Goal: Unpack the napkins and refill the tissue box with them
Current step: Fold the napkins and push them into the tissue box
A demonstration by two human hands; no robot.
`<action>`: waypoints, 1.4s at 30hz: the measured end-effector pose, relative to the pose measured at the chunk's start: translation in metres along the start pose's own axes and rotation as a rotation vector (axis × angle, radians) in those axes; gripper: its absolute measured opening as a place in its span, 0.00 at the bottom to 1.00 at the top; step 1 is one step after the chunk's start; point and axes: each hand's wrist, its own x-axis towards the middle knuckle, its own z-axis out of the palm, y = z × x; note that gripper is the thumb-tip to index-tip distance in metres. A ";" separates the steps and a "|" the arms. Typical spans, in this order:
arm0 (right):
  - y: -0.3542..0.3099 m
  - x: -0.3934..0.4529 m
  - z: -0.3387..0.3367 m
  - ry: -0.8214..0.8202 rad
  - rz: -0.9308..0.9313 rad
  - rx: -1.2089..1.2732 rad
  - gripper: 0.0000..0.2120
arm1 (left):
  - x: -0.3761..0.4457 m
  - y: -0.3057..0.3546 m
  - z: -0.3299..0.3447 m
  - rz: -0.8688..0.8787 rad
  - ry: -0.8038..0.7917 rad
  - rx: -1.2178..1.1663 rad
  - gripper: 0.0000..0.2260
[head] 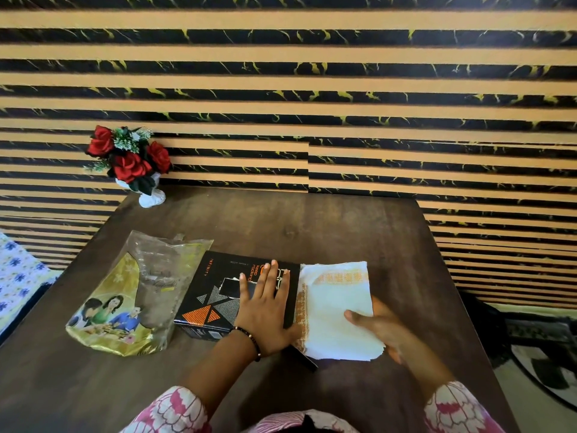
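Observation:
A black tissue box [212,295] with orange and grey triangles lies on the brown table [312,226], its top slot partly under my fingers. My left hand [265,310] rests flat on the box lid, fingers spread. A stack of white napkins [334,307] with orange pattern bands sits just right of the box, touching its side. My right hand [377,326] holds the stack from the right, thumb on top and fingers beneath. The plastic napkin wrapper [131,301], printed with a family picture, lies open left of the box.
A white vase of red roses [134,164] stands at the table's far left corner against the striped wall. A flowered cloth [15,276] lies off the table's left edge. A dark rug [540,348] covers the floor to the right.

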 end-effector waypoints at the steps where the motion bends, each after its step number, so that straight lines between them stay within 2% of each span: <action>1: 0.000 0.003 0.004 0.057 -0.009 -0.009 0.18 | 0.000 -0.001 0.000 -0.001 -0.001 0.001 0.43; 4: -0.003 0.011 0.017 0.243 0.040 -0.027 0.13 | 0.001 -0.001 0.002 -0.004 0.007 0.002 0.44; 7: -0.002 0.013 0.027 0.313 0.087 -0.085 0.14 | 0.000 0.000 0.003 -0.006 0.018 -0.002 0.43; 10: -0.003 0.008 0.029 0.258 0.103 -0.114 0.13 | 0.000 0.001 0.002 -0.006 0.017 -0.011 0.42; 13: -0.007 -0.001 0.022 0.192 0.119 -0.014 0.10 | 0.000 0.000 0.001 -0.006 0.017 -0.010 0.42; 17: -0.003 -0.004 0.022 0.264 0.132 -0.055 0.10 | -0.001 0.001 0.002 -0.002 0.020 -0.001 0.42; 21: -0.005 -0.003 0.041 0.303 0.063 -0.308 0.14 | 0.002 0.001 0.002 -0.007 0.011 -0.013 0.42; 24: -0.011 -0.002 0.052 0.248 -0.003 -0.566 0.23 | 0.002 0.000 0.001 -0.009 0.014 -0.021 0.42; 26: -0.013 -0.001 0.051 0.198 0.002 -0.625 0.23 | 0.001 -0.001 0.001 -0.006 0.018 -0.024 0.42; 29: -0.012 -0.003 0.041 0.227 0.046 -0.560 0.16 | -0.001 0.000 0.000 -0.012 0.025 -0.029 0.42; 35: -0.006 -0.005 0.041 0.331 0.084 -0.475 0.20 | 0.000 0.001 0.000 0.000 0.023 -0.052 0.41; 39: -0.013 0.002 0.062 0.211 0.005 -0.551 0.20 | 0.000 -0.002 -0.003 0.036 0.017 -0.088 0.42; 42: -0.014 0.008 0.070 0.160 0.024 -0.444 0.18 | -0.002 -0.002 -0.002 0.032 0.036 -0.094 0.42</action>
